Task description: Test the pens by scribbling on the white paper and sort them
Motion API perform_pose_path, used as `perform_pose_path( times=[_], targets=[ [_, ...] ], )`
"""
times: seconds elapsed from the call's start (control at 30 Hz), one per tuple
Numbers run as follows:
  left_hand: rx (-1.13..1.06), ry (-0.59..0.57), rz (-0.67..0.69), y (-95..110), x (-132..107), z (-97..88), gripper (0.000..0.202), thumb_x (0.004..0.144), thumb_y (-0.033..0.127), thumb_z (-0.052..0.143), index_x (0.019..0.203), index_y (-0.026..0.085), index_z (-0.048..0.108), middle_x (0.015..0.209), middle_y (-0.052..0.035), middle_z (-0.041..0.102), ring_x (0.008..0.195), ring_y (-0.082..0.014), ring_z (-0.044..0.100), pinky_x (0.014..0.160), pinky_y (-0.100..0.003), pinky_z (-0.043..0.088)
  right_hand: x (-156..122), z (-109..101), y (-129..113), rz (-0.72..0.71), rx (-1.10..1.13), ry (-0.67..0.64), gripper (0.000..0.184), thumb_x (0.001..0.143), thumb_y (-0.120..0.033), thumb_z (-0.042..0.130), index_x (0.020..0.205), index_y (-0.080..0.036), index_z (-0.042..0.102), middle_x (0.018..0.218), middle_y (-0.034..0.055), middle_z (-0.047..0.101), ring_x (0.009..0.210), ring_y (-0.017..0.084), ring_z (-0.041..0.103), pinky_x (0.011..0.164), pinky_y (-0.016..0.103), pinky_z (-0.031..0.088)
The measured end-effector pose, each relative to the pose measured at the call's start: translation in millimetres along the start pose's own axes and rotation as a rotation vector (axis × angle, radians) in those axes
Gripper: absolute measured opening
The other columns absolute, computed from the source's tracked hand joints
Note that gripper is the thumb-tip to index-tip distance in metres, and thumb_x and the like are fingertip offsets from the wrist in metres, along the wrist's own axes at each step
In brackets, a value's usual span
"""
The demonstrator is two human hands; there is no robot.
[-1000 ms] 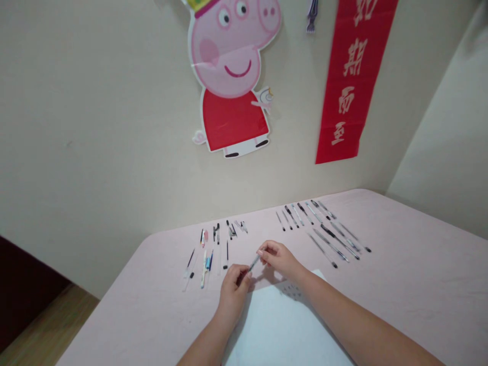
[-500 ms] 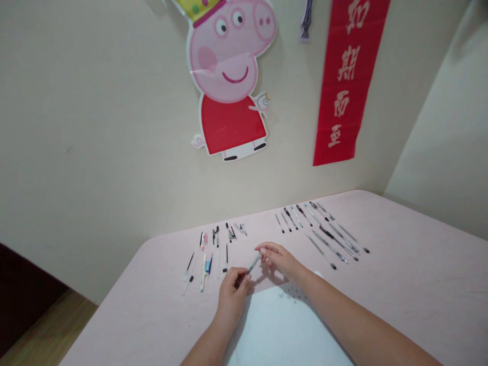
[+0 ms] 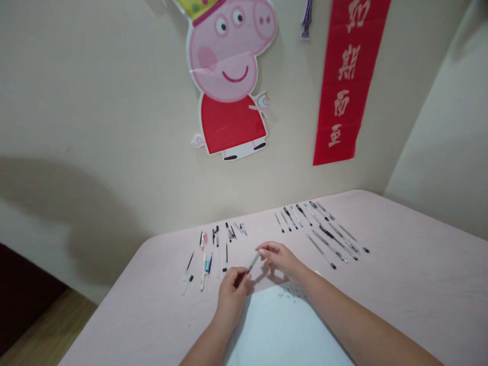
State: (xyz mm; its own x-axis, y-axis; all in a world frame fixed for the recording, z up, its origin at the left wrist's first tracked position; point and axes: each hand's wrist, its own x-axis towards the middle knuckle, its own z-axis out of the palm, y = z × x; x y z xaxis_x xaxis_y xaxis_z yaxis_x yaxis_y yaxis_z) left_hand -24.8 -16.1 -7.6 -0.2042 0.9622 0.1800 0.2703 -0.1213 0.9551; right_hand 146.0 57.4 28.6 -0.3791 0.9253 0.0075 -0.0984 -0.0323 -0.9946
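And up on the pale wall [image 3: 114,91], there's a pink pig cutout [image 3: 232,122], smiling in its red dress; to its right a purple strip [image 3: 306,20], then a red banner [image 3: 348,84] bearing pale characters! Lower left, wood-look floor [image 3: 49,325]!

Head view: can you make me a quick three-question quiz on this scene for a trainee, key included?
1. Short answer: which hand, the left hand or the right hand, holds the lower end of the slim pen?
2. True or false: the pale sheet has small dark marks near its far edge.
3. Multiple choice: where does the blue piece lie?
A) On the pale sheet
B) To the left of both hands
C) To the right of both hands

Key: 1. Left hand; 2. True; 3. B
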Motion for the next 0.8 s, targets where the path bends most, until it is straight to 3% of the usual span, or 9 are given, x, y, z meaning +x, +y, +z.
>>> perform_pose_path(
  times=[0.1,0.3,0.47,0.67,0.8],
  targets=[
    [-0.039,0.005,-0.031,1.4,-0.5,1.0,0.022,0.071,0.036,0.063,0.079,0.016,0.067,0.073,-0.0024,0.058,0.062,-0.0149,0.054,0.053,-0.025,0.044,0.2,-0.4,0.1,0.001,0.007,-0.014,0.035,0.066,-0.048,0.071,0.088,-0.021,0.070,0.069,-0.0014,0.061,0.056,0.009,0.051,0.054,0.023,0.039],
    [-0.073,0.004,-0.043,3.7,-0.6,2.1,0.023,0.069,0.037,0.065,0.078,0.016,0.067,0.073,-0.0021,0.057,0.063,-0.0147,0.054,0.052,-0.024,0.044,1.5,-1.3,5.8,0.025,0.005,0.009,0.033,0.064,-0.050,0.073,0.068,-0.018,0.065,0.065,-0.0014,0.059,0.053,0.008,0.049,0.050,0.021,0.036],
    [-0.080,0.002,-0.053,6.6,-1.4,1.1,0.021,0.069,0.036,0.065,0.077,0.016,0.067,0.072,-0.0020,0.057,0.064,-0.0148,0.054,0.053,-0.024,0.045,0.3,1.6,3.0,-0.037,0.062,-0.066,0.036,0.066,-0.050,0.072,0.088,-0.021,0.071,0.082,0.0028,0.066,0.069,0.012,0.055,0.057,0.023,0.042],
    [-0.050,0.000,-0.029,6.5,-1.5,0.5,0.022,0.070,0.037,0.066,0.077,0.016,0.068,0.073,-0.0023,0.058,0.064,-0.0149,0.054,0.056,-0.026,0.046,0.4,1.4,6.7,0.014,0.021,-0.001,0.031,0.065,-0.049,0.074,0.069,-0.019,0.068,0.067,-0.0001,0.063,0.059,0.010,0.052,0.059,0.024,0.041],
    [-0.097,-0.004,-0.064,9.8,-1.9,1.4,0.025,0.069,0.039,0.067,0.077,0.016,0.067,0.072,-0.0017,0.058,0.062,-0.0140,0.054,0.053,-0.025,0.046,0.2,2.3,5.9,-0.004,0.088,-0.073,0.036,0.065,-0.050,0.073,0.087,-0.022,0.071,0.087,0.0038,0.069,0.068,0.013,0.057,0.061,0.025,0.044]
  ],
)
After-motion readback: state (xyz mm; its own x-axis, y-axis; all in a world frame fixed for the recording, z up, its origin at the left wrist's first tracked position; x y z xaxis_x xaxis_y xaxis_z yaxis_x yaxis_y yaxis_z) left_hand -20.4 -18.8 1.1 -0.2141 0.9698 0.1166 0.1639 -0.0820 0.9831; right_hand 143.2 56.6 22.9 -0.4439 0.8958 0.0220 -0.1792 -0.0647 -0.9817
